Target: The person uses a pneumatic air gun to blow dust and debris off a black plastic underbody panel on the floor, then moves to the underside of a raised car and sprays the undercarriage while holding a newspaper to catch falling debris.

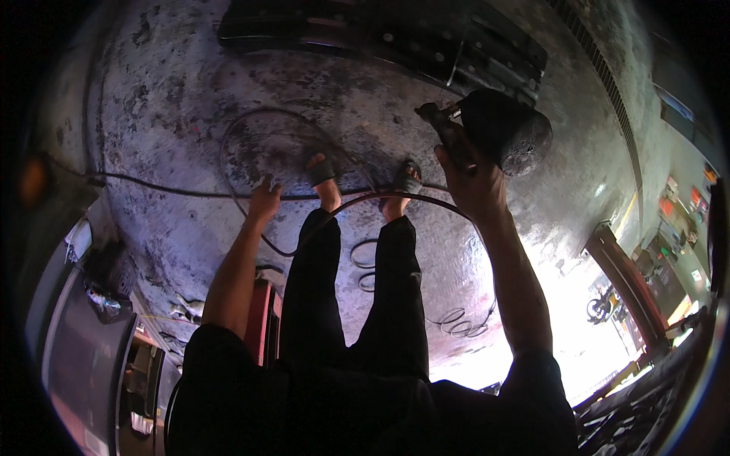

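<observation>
My right hand (475,182) is wrapped round the handle of a dark spray gun (436,120), whose shape is hard to make out in the dim light. A big, rounded black cup (508,131) with a rough surface is joined to the gun and stands out to the right of my fingers. Just left of that hand a dark hose (395,194) arches across, sweeping past my legs; its join to the gun is hidden. My left hand (265,201) hangs bare over the floor, fingers loosely apart, near a loop of the hose.
Ahead on the stained concrete floor (167,99) lies a long black panel (342,34). A cable (175,190) crosses before my sandalled feet. Coiled hose (458,325) lies behind at right. A red cabinet (265,323) is beside my left leg; a floor grate (608,80) runs along the right.
</observation>
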Motion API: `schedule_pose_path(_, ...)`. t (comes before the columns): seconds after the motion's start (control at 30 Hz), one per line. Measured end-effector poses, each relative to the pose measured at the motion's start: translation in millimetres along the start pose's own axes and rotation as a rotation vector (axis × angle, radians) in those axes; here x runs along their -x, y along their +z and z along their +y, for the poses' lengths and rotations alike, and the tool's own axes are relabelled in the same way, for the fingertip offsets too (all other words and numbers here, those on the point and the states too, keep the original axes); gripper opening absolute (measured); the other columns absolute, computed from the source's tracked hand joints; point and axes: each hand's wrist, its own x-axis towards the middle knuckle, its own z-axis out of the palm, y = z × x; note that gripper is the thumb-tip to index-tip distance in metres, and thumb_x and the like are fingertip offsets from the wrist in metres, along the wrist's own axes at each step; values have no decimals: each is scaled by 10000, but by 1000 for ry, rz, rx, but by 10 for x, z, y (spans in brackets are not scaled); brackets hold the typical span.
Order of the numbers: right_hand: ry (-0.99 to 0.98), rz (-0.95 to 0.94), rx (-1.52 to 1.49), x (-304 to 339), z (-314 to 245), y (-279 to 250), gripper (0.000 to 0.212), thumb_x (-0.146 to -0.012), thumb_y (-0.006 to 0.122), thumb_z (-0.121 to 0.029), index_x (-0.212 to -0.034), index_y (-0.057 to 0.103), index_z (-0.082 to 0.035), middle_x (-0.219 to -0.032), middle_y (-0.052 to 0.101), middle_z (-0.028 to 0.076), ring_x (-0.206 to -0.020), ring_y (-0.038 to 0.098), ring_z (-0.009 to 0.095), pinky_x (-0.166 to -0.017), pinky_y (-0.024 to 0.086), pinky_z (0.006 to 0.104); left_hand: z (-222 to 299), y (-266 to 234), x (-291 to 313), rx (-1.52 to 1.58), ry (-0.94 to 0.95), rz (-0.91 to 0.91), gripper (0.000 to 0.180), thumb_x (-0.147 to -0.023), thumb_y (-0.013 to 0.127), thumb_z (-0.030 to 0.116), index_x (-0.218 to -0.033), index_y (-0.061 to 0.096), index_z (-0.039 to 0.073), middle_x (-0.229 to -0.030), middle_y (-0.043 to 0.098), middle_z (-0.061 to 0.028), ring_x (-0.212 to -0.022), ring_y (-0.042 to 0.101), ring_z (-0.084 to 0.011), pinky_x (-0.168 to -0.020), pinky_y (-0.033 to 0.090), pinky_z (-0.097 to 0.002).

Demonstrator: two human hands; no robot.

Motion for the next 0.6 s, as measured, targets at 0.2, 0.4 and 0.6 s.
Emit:
schedule_pose_path(0.2, -89, 13, 261, -61, 228, -80, 355, -886, 695, -205, -1222, 634, -105, -1072, 690, 169, -975, 680, 348, -787, 538, 397, 454, 125, -52, 94, -49, -10, 582, -908, 520, 336, -1367, 464, -18, -1271, 535, -336, -1207, 504, -468, -1047, 398, -470)
schedule_pose_path(0.4, -49, 51, 349, -60, 291, -246, 357, -867, 653, -98, -1223, 642, -119, -1114, 680, 156, -1003, 651, 338, -868, 498, 404, 553, 10, -55, 219, -44, -62, 571, -893, 520, 269, -1381, 447, -17, -1267, 532, -344, -1203, 505, -470, -1034, 411, -466)
schedule_pose_path(0.6, 114, 38, 201, -140, 103, -85, 360, -870, 704, -186, -1213, 646, -92, -1088, 695, 165, -1011, 680, 288, -847, 523, 385, 303, -257, -141, 257, -170, -187, 591, -856, 528, 191, -1403, 428, -10, -1225, 562, -342, -1157, 538, -471, -1011, 432, -463)
